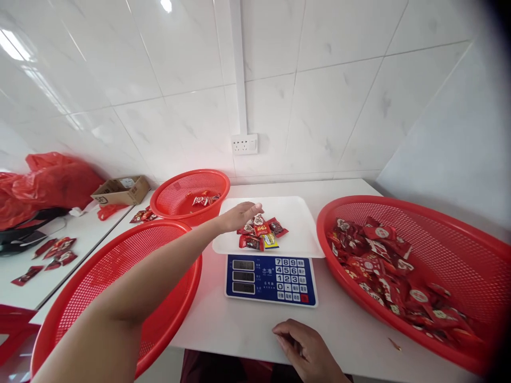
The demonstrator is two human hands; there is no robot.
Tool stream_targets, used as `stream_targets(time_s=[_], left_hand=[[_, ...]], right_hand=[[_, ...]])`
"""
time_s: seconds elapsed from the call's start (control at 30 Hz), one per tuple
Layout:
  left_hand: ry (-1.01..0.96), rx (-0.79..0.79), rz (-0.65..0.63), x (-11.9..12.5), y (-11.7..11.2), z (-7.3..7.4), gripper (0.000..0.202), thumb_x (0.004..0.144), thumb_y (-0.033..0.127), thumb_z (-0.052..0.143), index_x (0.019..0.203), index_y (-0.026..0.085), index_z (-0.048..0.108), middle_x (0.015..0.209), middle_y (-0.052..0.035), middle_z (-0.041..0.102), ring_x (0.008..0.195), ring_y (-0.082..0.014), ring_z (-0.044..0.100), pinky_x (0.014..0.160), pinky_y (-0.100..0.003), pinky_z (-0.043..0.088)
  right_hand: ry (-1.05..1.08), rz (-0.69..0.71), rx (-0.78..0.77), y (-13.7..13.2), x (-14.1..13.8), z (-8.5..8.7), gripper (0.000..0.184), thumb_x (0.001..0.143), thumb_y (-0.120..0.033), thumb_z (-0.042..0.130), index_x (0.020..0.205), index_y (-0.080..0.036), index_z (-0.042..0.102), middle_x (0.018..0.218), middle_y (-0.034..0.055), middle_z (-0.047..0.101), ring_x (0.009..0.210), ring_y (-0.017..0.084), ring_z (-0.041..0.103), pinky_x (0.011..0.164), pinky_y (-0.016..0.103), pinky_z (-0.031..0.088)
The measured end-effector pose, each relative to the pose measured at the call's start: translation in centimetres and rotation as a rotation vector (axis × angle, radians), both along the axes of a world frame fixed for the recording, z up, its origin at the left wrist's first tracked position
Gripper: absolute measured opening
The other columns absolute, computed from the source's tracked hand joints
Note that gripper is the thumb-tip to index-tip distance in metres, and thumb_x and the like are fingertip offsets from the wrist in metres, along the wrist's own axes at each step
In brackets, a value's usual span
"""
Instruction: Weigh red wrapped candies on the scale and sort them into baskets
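Observation:
My left hand (240, 216) reaches over the white weighing tray (301, 218), just above a small pile of wrapped snacks (261, 229). Its fingers look stretched out, with no packet seen in them; their undersides are hidden. Most wrappers in the pile are red, one is yellow and blue. Beneath the tray is a digital scale (271, 279) with a blue keypad and three displays. My right hand (305, 348) rests at the table's front edge below the scale, fingers curled in, nothing visible in them.
On the right, a large red basket (403, 205) holds many red packets. Another red basket (187, 226) stands on the left under my forearm; a third (223, 183) behind it holds a few packets. Farther left are loose packets (59, 250), a cardboard box (136, 194) and red plastic bags (56, 181).

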State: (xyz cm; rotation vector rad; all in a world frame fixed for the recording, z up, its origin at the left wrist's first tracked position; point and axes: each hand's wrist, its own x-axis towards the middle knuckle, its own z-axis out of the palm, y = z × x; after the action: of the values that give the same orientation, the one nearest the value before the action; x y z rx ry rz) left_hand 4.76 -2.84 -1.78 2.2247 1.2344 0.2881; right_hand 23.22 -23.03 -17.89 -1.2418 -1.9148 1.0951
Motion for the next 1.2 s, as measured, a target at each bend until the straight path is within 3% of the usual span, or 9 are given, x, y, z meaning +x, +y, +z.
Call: stream_targets(time_s=[0.2,0.4,0.67,0.83,1.2], left_hand=[[0.115,0.034,0.054,-3.6,-0.8,0.0,0.055,0.086,0.058,0.038,0.122,0.019,0.052,0.130,-0.0081,0.051,0.119,-0.0217,0.046,0.100,-0.033,0.035],[0.197,0.050,0.093,-5.0,-0.9,-0.3,0.050,0.085,0.052,0.045,0.125,0.022,0.049,0.132,-0.0061,0.051,0.119,-0.0221,0.047,0.098,-0.033,0.039],[0.302,0.125,0.037,-4.8,-1.0,-1.1,0.044,0.086,0.039,0.047,0.125,0.017,0.050,0.131,-0.0083,0.053,0.118,-0.0210,0.049,0.099,-0.031,0.038],[0.351,0.136,0.018,-4.2,-0.9,-1.6,0.046,0.086,0.035,0.047,0.128,0.016,0.049,0.133,-0.0109,0.052,0.120,-0.0249,0.048,0.099,-0.035,0.038],[0.312,0.137,0.046,-2.1,-0.7,-2.7,0.035,0.078,0.029,0.055,0.112,0.020,0.057,0.114,-0.0097,0.060,0.100,-0.0256,0.058,0.083,-0.034,0.045]], right_hand=[[-0.001,0.001,-0.035,0.0,0.0,-0.1,0.027,0.090,-0.035,0.041,0.087,-0.020,0.063,0.076,0.0032,0.063,0.063,0.015,0.056,0.057,0.024,0.045],[-0.015,-0.004,-0.053,-0.1,0.1,-0.6,0.028,0.089,-0.038,0.041,0.089,-0.021,0.063,0.077,0.0031,0.064,0.063,0.015,0.057,0.057,0.023,0.045],[0.020,-0.061,-0.174,0.3,0.0,-1.2,0.029,0.085,-0.041,0.045,0.092,-0.021,0.065,0.086,0.0051,0.067,0.073,0.018,0.060,0.065,0.025,0.048],[0.028,-0.076,-0.313,1.5,-0.4,-1.0,0.029,0.081,-0.039,0.047,0.095,-0.019,0.063,0.077,0.0031,0.064,0.068,0.017,0.059,0.061,0.024,0.047],[-0.005,-0.074,-0.209,1.3,-0.3,-1.6,0.032,0.084,-0.043,0.043,0.092,-0.019,0.063,0.080,0.0040,0.065,0.072,0.018,0.059,0.066,0.024,0.046]])
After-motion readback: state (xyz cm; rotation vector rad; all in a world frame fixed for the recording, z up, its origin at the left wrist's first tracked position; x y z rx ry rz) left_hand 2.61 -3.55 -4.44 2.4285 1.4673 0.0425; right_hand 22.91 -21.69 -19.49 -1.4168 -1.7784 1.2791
